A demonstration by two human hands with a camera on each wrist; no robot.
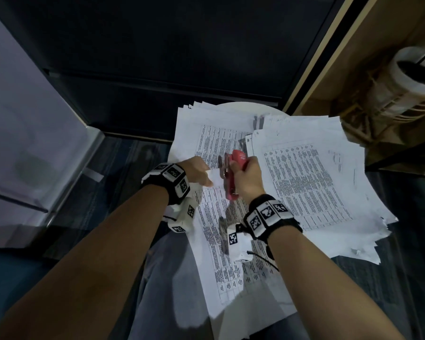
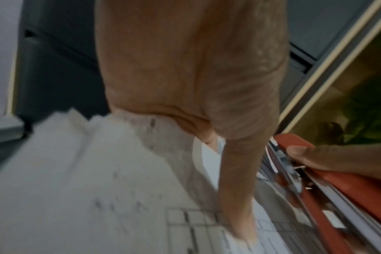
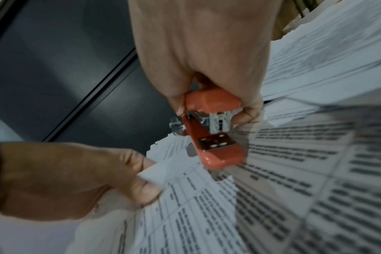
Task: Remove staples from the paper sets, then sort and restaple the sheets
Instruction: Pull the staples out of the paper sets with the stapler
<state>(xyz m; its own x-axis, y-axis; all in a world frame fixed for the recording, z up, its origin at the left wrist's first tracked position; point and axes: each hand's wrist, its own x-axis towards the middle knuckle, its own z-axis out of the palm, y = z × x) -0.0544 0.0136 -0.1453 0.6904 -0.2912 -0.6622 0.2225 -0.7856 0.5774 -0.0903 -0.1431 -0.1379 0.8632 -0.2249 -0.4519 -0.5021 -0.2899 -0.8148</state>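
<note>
Our right hand [image 1: 249, 176] has its grip curled around the red stapler [image 1: 233, 176], jaws apart, just beside the sheet corner [image 1: 215, 177] that our left hand [image 1: 196, 171] pinches above the table [image 1: 241, 105]

Red stapler [image 1: 233, 174]: raised above the sheets, mouth open, metal anvil plate exposed. Held paper set [image 1: 221, 241]: white sheets printed with tables, one corner lifted just beside the stapler's mouth. Two further stacks of printed sheets: far-left stack [image 1: 206, 128], right stack [image 1: 317, 182], edges fanned unevenly.
</note>
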